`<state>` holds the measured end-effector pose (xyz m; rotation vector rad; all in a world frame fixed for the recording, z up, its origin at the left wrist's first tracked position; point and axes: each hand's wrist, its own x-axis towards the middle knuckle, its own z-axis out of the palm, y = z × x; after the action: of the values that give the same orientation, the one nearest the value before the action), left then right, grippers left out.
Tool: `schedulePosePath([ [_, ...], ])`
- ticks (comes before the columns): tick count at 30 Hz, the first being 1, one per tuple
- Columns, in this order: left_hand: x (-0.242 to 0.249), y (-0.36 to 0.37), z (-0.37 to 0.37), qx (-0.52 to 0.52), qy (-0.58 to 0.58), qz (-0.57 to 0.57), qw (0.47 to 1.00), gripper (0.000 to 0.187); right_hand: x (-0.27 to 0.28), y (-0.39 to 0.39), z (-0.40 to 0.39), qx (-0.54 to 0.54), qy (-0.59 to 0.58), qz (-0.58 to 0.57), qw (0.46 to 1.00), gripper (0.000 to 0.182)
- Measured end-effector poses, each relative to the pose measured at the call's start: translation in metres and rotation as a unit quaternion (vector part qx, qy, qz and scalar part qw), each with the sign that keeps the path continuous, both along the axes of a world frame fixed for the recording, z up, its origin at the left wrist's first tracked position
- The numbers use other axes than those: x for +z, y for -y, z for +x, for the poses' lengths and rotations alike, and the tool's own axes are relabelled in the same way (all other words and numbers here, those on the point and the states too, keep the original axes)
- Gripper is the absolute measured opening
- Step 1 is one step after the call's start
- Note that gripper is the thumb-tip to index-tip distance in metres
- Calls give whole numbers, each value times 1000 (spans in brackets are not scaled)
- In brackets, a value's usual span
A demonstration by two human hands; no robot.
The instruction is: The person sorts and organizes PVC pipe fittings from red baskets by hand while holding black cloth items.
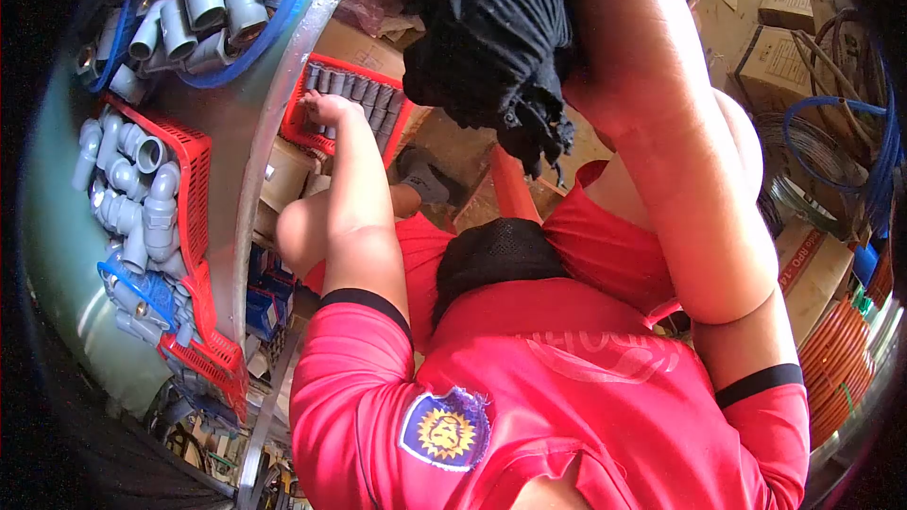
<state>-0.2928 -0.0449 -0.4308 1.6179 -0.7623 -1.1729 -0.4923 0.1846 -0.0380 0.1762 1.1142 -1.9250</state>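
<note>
Head view: my left hand (333, 111) is at a small red crate (406, 115), right over its rows of grey cylindrical pieces (380, 106) — fingers too small to tell if apart or closed on one. Right forearm (642, 85) runs up beside black cloth (496, 47); right hand out of sight, can't tell its fingers. Carton (820, 269) at right reads "RPO - 14" — shirt print (605, 357) inverted, faint. Badge (444, 429): yellow sun-like face on blue.
</note>
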Motion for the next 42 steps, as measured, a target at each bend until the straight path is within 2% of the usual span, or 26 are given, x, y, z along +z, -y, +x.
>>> schedulePosePath([
  [5,2,6,-1,-1,-3,21,1000,52,-3,-4,0,0,-27,20,999,19],
  [8,-26,21,8,5,51,26,998,54,14,5,6,-49,2,76,996,18],
  [9,-19,21,5,8,54,33,998,54,14,5,6,-54,5,81,995,18],
  [11,33,2,-10,21,18,58,998,54,-1,-3,1,-26,-5,52,998,17],
  [13,12,10,-5,10,118,73,990,52,0,-1,2,-23,17,54,998,17],
  [15,1,14,-2,15,119,62,991,51,0,0,3,-15,6,44,999,17],
  [17,25,1,-11,36,19,28,999,49,-3,-1,3,-4,-38,23,999,17],
  [20,27,2,-9,50,5,44,998,48,-1,2,3,-11,0,50,999,17],
  [23,-26,17,11,54,-9,-4,999,50,2,6,5,-16,1,46,999,18],
  [24,-14,15,7,76,-45,36,995,50,1,6,6,-11,-5,28,1000,18],
  [27,19,3,0,29,-64,62,996,51,2,5,6,-3,-15,11,1000,19],
  [31,14,5,3,26,-97,72,992,56,18,11,8,0,-4,81,997,20],
  [34,15,7,8,11,-110,88,990,57,21,15,10,6,4,80,997,21],
  [37,-35,34,30,-20,-153,93,984,59,22,12,12,5,-25,91,996,23],
  [38,-25,32,28,-22,-140,91,986,63,27,11,16,-9,-51,102,993,24],
  [39,-16,30,23,42,-86,85,992,55,28,13,17,-13,-44,83,996,25],
  [41,-24,40,39,22,-68,102,992,43,20,22,14,-6,6,12,1000,28],
  [42,-6,34,41,3,-63,108,992,37,4,28,11,-11,38,-82,996,28],
])
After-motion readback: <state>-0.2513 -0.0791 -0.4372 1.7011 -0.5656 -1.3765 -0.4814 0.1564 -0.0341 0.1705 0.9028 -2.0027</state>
